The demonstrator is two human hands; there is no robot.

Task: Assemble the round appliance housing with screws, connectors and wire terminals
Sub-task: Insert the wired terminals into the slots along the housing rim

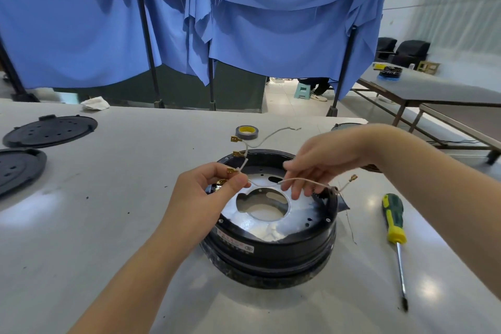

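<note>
The round housing [273, 228] sits near the middle of the pale table [108, 225] — a black ring with stepped outer walls, a small white label with red print on its near-left side, and a silvery metal plate inside with a large central hole and several small punched holes. Our hands hover just above its far rim. We hold a bundle of thin pale wires [268, 181] over the opening: our left hand [206, 192] pinches them between thumb and forefinger at the left edge of the housing, where brass-coloured terminals [235, 153] fan out up and away from the fingers. Our right hand [322, 163] comes in from the right, its fingertips lightly pinching one wire that stretches across towards another terminal [353, 178] at the right rim.

To the right of the housing a screwdriver [394, 228] with a green-and-yellow handle lies on the table, tip pointing towards us, well apart from both hands. Just beyond the housing stands a roll of grey tape [246, 132]. At the far left lie two dark round covers [50, 131] — one perforated with small holes.
</note>
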